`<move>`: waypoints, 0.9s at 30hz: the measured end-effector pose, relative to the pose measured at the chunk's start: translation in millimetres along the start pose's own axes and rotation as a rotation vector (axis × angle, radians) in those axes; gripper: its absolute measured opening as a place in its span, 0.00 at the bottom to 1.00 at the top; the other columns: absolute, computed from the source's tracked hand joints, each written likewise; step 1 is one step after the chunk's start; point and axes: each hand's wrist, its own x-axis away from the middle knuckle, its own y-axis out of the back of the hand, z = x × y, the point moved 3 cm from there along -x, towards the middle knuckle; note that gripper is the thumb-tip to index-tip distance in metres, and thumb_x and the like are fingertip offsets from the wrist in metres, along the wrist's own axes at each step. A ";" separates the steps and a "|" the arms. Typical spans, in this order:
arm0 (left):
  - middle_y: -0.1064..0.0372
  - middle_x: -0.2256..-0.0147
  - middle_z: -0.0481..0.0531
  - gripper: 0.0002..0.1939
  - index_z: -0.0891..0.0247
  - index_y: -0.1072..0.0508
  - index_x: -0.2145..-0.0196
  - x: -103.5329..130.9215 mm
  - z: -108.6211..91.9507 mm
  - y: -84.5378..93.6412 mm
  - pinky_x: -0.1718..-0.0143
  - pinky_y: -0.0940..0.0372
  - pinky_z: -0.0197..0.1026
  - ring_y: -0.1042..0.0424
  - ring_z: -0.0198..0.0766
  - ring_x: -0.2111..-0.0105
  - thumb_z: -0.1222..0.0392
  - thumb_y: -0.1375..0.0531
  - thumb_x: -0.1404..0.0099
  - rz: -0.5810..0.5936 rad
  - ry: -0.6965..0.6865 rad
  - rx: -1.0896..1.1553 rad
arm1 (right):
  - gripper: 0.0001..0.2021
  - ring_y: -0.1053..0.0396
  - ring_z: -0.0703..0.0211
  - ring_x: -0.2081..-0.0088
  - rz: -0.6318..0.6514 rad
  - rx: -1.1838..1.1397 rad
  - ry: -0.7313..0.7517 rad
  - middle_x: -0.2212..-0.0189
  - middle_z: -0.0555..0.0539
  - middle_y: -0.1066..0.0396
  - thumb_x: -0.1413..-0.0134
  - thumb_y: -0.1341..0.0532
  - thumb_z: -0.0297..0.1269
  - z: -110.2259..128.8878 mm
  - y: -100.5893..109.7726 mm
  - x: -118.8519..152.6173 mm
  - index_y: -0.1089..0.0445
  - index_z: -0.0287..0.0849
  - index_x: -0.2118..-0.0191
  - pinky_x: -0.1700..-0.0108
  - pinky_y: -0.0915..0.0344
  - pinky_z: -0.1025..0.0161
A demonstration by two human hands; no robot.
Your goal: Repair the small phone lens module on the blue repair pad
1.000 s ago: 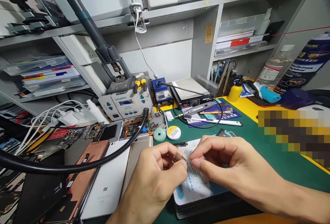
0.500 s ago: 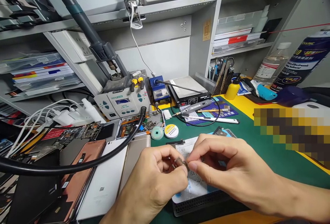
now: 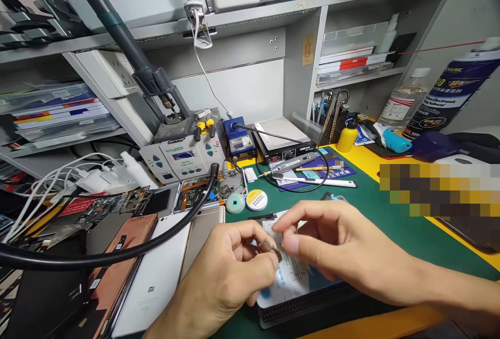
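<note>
**Head view: small metal part pinched between both hands, work mid-way**

Head camera shows the left hand (image 3: 222,281) closed around a small brownish metal part (image 3: 269,248), thumb and forefinger clamped on it. At three o'clock of it, the right hand (image 3: 332,248) brings thumb and forefinger together at the part's edge; whether they actually grip it I cannot tell. Both hover above a white-and-blue packet (image 3: 289,279) lying on the green mat (image 3: 375,229). Judging from this, the part is picked up and being handled, not yet set down or fitted anywhere. Phones (image 3: 152,281) lie at nine o'clock, a soldering station (image 3: 182,154) at eleven.
</note>
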 end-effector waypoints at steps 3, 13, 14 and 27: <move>0.39 0.89 0.42 0.08 0.64 0.30 0.70 0.3 1.1 -0.9 0.88 0.57 0.28 0.50 0.24 0.90 0.56 0.39 0.43 0.045 0.028 -0.012 | 0.16 0.43 0.70 0.83 0.060 -0.051 -0.070 0.82 0.54 0.37 0.41 0.37 0.46 2.6 3.9 -2.2 0.27 0.39 0.56 0.80 0.46 0.72; 0.41 0.90 0.40 0.06 0.64 0.31 0.72 0.9 -1.4 -4.5 0.87 0.54 0.26 0.45 0.24 0.90 0.59 0.40 0.41 0.015 0.091 -0.132 | 0.17 0.47 0.72 0.83 0.044 0.042 -0.132 0.84 0.56 0.39 0.44 0.34 0.49 -2.5 3.0 -6.8 0.25 0.37 0.63 0.82 0.51 0.73; 0.40 0.90 0.40 0.05 0.64 0.31 0.72 1.1 -1.7 -5.2 0.87 0.53 0.26 0.45 0.24 0.90 0.60 0.39 0.41 0.017 0.097 -0.142 | 0.16 0.48 0.73 0.83 0.037 0.045 -0.135 0.84 0.56 0.40 0.45 0.33 0.47 -2.7 2.7 -7.1 0.25 0.37 0.63 0.82 0.53 0.73; 0.41 0.88 0.41 0.15 0.65 0.28 0.68 -2.5 1.3 -0.2 0.89 0.59 0.28 0.53 0.22 0.90 0.48 0.38 0.38 -0.051 0.017 -0.046 | 0.14 0.57 0.72 0.84 -0.076 -0.246 -0.196 0.88 0.58 0.48 0.47 0.32 0.43 -8.1 10.1 -13.7 0.30 0.38 0.74 0.82 0.62 0.68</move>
